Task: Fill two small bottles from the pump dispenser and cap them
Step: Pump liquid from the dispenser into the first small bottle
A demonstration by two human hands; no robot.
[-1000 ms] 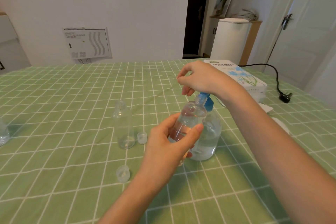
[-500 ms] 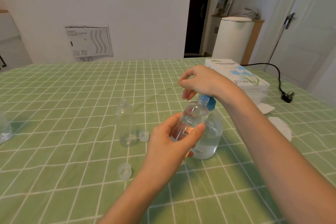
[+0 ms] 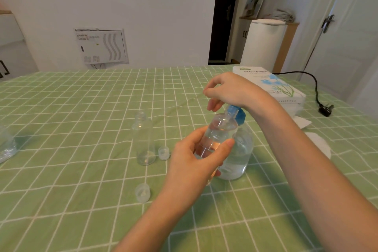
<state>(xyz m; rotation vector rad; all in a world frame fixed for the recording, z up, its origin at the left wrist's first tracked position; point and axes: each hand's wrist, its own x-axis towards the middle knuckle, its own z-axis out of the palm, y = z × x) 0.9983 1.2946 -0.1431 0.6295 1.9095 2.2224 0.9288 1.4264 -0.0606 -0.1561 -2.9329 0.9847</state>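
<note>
My left hand (image 3: 194, 161) grips a small clear bottle (image 3: 222, 129), tilted, with its mouth at the blue pump head (image 3: 237, 113) of the clear dispenser (image 3: 240, 155). The small bottle holds some clear liquid. My right hand (image 3: 231, 92) rests its palm on top of the pump, fingers loosely curled around nothing. A second small bottle (image 3: 143, 139) stands upright, uncapped and empty, to the left. Two clear caps lie on the cloth: one cap (image 3: 164, 153) beside that bottle, the other cap (image 3: 142, 192) nearer me.
The table wears a green checked cloth (image 3: 71, 129). A tissue box (image 3: 272, 88) sits at the back right, with white tissues (image 3: 319, 145) and a black plug and cable (image 3: 325, 109) near it. A clear object (image 3: 6, 147) shows at the left edge.
Both hands keep nearly the same pose at the pump. Only the view has shifted slightly.
</note>
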